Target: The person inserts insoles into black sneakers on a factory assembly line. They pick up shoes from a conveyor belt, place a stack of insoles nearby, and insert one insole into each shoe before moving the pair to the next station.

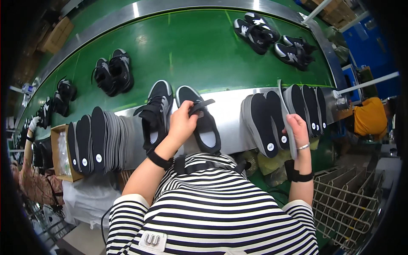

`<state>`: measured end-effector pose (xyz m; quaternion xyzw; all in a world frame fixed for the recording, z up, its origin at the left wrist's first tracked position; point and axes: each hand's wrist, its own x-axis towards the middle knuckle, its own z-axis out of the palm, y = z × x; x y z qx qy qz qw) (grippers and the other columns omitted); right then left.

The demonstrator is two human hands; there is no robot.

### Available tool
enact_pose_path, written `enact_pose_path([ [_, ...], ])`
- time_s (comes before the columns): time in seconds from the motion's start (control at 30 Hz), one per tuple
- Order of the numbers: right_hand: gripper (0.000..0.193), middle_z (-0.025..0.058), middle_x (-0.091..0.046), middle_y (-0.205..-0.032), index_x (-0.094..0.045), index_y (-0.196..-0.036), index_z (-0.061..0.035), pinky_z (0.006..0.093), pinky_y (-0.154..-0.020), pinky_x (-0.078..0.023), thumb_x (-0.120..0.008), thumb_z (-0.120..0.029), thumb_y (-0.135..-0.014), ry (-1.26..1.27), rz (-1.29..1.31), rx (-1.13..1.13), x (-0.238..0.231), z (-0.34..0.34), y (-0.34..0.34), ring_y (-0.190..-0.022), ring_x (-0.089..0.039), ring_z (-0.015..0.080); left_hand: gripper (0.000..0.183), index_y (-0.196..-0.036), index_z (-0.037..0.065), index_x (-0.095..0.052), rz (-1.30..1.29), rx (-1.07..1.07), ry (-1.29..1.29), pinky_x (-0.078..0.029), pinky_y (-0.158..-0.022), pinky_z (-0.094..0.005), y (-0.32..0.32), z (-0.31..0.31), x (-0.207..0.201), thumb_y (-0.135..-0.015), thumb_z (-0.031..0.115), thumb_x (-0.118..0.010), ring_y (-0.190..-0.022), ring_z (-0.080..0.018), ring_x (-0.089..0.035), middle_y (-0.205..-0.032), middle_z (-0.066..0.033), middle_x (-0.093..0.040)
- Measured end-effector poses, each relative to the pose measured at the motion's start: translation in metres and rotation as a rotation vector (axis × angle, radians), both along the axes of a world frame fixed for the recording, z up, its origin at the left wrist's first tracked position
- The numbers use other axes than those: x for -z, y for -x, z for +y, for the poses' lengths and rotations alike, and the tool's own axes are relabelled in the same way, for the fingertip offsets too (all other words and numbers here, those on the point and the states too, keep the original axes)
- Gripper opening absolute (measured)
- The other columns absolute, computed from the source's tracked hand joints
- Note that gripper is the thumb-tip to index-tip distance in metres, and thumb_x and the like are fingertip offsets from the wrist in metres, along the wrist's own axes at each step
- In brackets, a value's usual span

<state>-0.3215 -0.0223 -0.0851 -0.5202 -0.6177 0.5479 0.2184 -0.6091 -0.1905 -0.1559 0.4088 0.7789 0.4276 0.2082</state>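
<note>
A pair of black and grey sneakers lies in front of me on the metal ledge, toes pointing away. My left hand point(183, 123) pinches the black strap point(203, 106) of the right-hand sneaker point(207, 132), lifting it above the opening. The left-hand sneaker point(156, 108) sits beside it, untouched. At the right, my right hand point(298, 129) grips a grey insole point(287, 121), held upright on edge among the stacks. Close to that hand stand black-topped insoles point(258, 123) with round white stickers at their heels.
More insole stacks point(98, 138) stand at left, beside a cardboard box point(59, 151) holding clear plastic. Several pairs of sneakers rest on the green belt point(187, 46). A wire basket point(346, 204) is low right. Another person's gloved hand point(34, 123) works at far left; someone in orange point(369, 117) is at right.
</note>
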Motion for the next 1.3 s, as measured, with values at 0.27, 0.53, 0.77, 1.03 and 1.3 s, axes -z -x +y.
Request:
enact_pose_path([
  [0.27, 0.022, 0.0069, -0.056, -0.060, -0.061, -0.069, -0.0008, 0.0290, -0.055, -0.041, -0.053, -0.022, -0.072, 0.111, -0.351, -0.830, -0.006, -0.054, 0.088, -0.058, -0.052, 0.0165, 0.020, -0.088, 0.004, -0.048, -0.189, 0.047, -0.127, -0.044, -0.060, -0.0373, -0.023, 0.012, 0.009, -0.073, 0.011, -0.060, -0.070, -0.0336, -0.057, -0.073, -0.0162, -0.059],
  [0.53, 0.017, 0.0091, -0.054, -0.078, -0.059, -0.075, -0.0089, 0.0363, -0.070, -0.040, -0.055, -0.024, -0.068, -0.856, -0.778, -1.063, 0.039, -0.078, 0.139, -0.075, -0.054, 0.0238, 0.022, -0.093, 0.002, -0.050, -0.121, 0.086, 0.004, -0.045, -0.061, -0.0342, -0.027, 0.014, 0.002, -0.074, 0.009, -0.059, -0.072, -0.0327, -0.058, -0.075, -0.0179, -0.059],
  [0.77, 0.024, 0.0092, -0.051, -0.080, -0.056, -0.081, -0.0078, 0.0367, -0.066, -0.042, -0.060, -0.023, -0.064, -0.767, -0.995, -1.127, -0.019, -0.079, 0.106, -0.078, -0.053, 0.0232, 0.021, -0.090, 0.003, -0.049, -0.147, 0.058, -0.029, -0.043, -0.061, -0.0396, -0.029, 0.014, 0.006, -0.073, 0.013, -0.059, -0.071, -0.0353, -0.057, -0.072, -0.0182, -0.058],
  [1.03, 0.010, 0.0096, -0.056, -0.075, -0.060, -0.073, -0.0058, 0.0351, -0.061, -0.047, -0.055, -0.010, -0.065, -0.949, -0.829, -1.233, 0.035, -0.078, 0.142, -0.075, -0.057, 0.0257, 0.022, -0.088, 0.004, -0.050, -0.216, 0.033, -0.079, -0.043, -0.059, -0.0408, -0.028, 0.015, 0.007, -0.072, 0.015, -0.061, -0.068, -0.0365, -0.056, -0.067, -0.0182, -0.057],
  [1.3, 0.021, 0.0142, -0.062, -0.084, -0.062, -0.086, -0.0021, 0.0331, -0.070, -0.047, -0.056, -0.008, -0.067, -0.445, -1.149, -1.587, 0.052, -0.062, 0.185, -0.081, -0.060, 0.0262, 0.023, -0.087, 0.002, -0.050, -0.262, 0.016, -0.070, -0.042, -0.059, -0.0402, -0.028, 0.016, 0.009, -0.072, 0.016, -0.061, -0.067, -0.0362, -0.056, -0.067, -0.0187, -0.057],
])
